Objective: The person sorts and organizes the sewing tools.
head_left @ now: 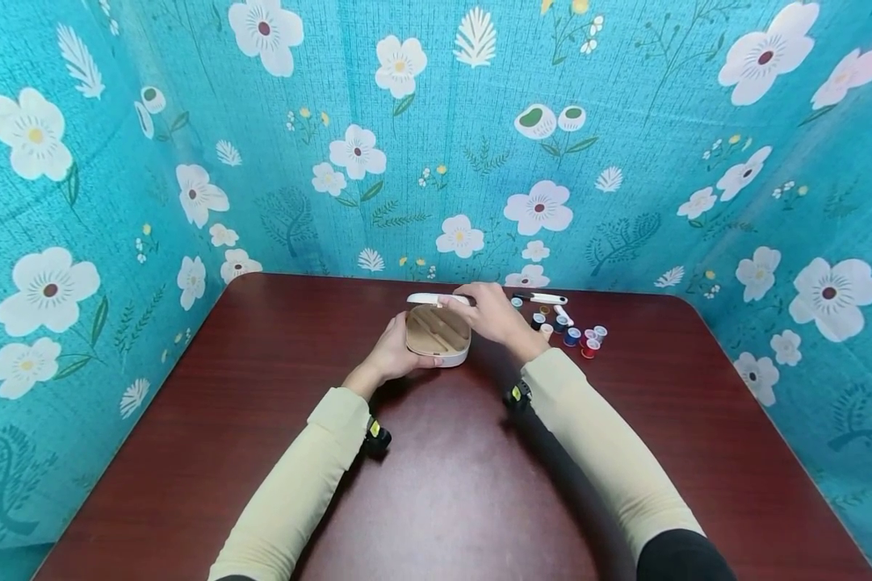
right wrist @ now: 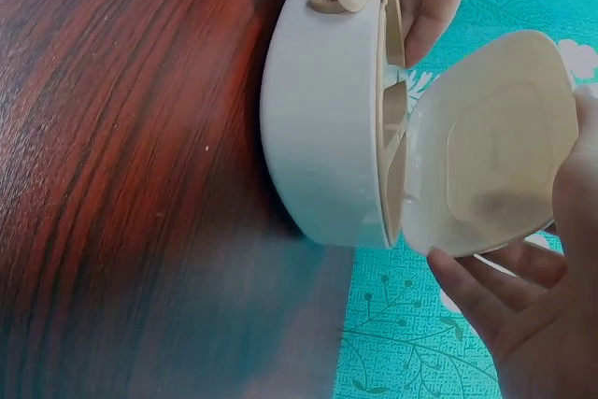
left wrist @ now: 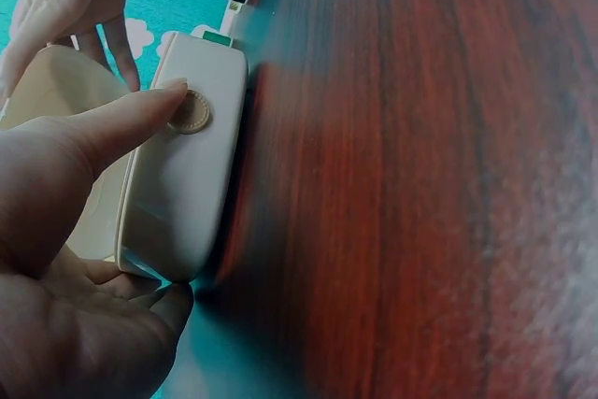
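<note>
A rounded white box (head_left: 455, 358) with a beige divided inside stands near the back of the table. My left hand (head_left: 394, 352) grips its left side, and the thumb lies by a round tan button (left wrist: 193, 113) on the front wall. The fingers of that hand are partly hidden behind and under the box. The lid (right wrist: 509, 137) stands raised at the far side of the box, its beige inner face showing in the right wrist view. My right hand (head_left: 496, 311) holds the lid by its edge, thumb on one face and fingers on the other.
Several thread spools (head_left: 572, 336) in blue, red, white and black stand to the right of the box. Behind them lie a white-and-black handled tool (head_left: 548, 298) and a small white item (head_left: 563, 315). A teal flowered curtain (head_left: 436, 161) rises along the table's back edge.
</note>
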Tool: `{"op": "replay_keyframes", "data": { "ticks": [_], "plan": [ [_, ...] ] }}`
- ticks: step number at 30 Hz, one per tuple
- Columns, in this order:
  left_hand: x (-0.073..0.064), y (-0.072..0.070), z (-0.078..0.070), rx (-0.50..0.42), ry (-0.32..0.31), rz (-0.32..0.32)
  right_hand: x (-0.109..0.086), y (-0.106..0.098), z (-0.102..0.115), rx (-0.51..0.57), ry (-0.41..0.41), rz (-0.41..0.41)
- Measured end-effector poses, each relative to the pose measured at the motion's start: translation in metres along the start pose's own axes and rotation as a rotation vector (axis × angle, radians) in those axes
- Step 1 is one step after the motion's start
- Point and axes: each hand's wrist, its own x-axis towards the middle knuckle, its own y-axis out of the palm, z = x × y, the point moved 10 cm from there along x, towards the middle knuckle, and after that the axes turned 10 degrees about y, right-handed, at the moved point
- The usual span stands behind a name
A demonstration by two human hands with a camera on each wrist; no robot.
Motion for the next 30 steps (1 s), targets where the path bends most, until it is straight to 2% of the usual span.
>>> {"op": "replay_keyframes", "data": {
  "ticks": [8,22,30],
  "plan": [
    [-0.002,-0.001,0.0,-0.003,-0.008,0.002,0.002,-0.008,-0.001,0.033,0.056,-0.066],
    [-0.004,0.003,0.0,-0.003,-0.01,0.003,0.003,-0.015,0.0,0.066,0.067,-0.122],
    [-0.003,0.001,-0.004,0.014,0.016,-0.005,0.004,-0.022,0.0,0.07,0.071,-0.164]
  ]
}}
